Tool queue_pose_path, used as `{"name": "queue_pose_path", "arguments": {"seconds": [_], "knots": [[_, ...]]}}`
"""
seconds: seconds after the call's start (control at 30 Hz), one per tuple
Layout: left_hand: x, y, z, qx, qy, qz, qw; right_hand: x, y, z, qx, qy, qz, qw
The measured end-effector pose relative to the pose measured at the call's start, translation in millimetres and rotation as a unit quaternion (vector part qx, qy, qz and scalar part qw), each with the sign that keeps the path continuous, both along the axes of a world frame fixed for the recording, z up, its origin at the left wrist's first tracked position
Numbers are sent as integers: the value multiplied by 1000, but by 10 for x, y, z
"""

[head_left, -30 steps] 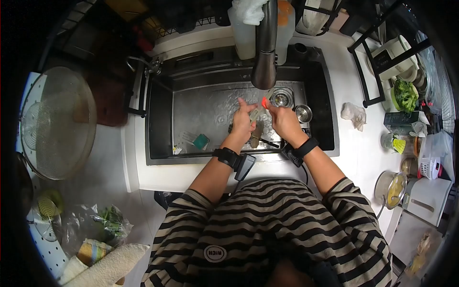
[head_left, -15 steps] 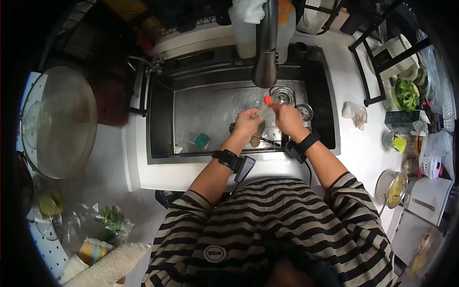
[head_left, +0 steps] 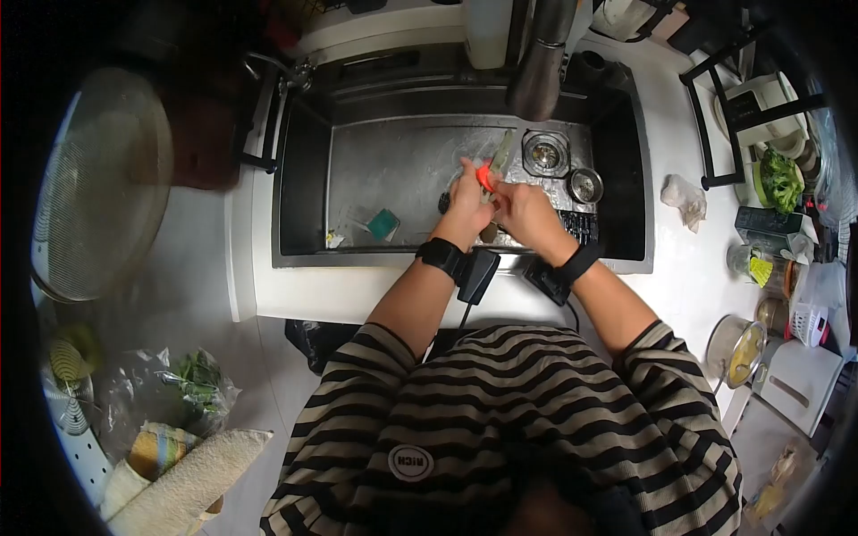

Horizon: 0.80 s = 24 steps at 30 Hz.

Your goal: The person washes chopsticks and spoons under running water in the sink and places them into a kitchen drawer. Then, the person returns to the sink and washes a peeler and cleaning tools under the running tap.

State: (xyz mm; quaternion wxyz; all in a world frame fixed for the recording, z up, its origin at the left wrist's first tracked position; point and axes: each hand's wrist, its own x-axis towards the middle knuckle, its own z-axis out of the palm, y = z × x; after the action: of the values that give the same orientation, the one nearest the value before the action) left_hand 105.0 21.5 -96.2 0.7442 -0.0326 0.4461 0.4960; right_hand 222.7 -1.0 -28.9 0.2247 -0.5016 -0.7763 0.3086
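Both my hands are close together over the metal sink (head_left: 375, 161). My left hand (head_left: 465, 207) is closed around the lower part of a pale green stalk-like strip (head_left: 503, 152) that points up and away. A small orange-red object (head_left: 485, 177) sits against the strip between my fingertips; its kind is unclear. My right hand (head_left: 529, 214) is closed, its fingertips pinched beside the orange-red object, and what they grip is partly hidden. A brownish piece (head_left: 489, 233) shows below my hands, and a dark round item (head_left: 444, 203) lies left of them.
A faucet (head_left: 536, 80) hangs over the sink's back. The drain (head_left: 544, 154) and a loose strainer (head_left: 585, 186) are to the right, a green sponge (head_left: 384, 224) to the left. On the right counter lie a crumpled bag (head_left: 685, 202) and a pot (head_left: 735, 350).
The view has shifted, so the sink appears higher. The pale green strip now extends beyond the orange-red object, which sits nearer my left fingers. My hands are closer together.
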Motion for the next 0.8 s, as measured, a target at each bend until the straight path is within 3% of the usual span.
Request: {"name": "queue_pose_path", "arguments": {"seconds": [0.13,0.23,0.3,0.37,0.4,0.5,0.63,0.67,0.73,0.8], "knots": [[36,-36,151,30,-117,62,991,-82,-263,78,7,3,-44,999],[151,-61,139,53,-52,58,996,4,-13,-38,38,1,-97,995],[163,-57,136,60,-90,72,991,15,18,-41,24,-15,-109,994],[160,-11,153,10,-108,99,989,-21,-166,10,31,-42,-64,997],[155,-20,193,42,-85,118,988,-65,-292,80,58,-16,-62,996],[173,-57,198,41,-101,55,992,-20,-160,65,52,-55,-103,992],[258,-72,189,147,-30,44,988,66,125,93,56,-53,-130,989],[201,-82,180,160,-25,-1,987,106,169,80,56,-63,-141,986],[191,-189,354,131,40,-38,990,239,248,8,53,-81,-156,983],[146,-209,360,115,69,-46,990,347,258,-36,62,8,-163,985]]}}
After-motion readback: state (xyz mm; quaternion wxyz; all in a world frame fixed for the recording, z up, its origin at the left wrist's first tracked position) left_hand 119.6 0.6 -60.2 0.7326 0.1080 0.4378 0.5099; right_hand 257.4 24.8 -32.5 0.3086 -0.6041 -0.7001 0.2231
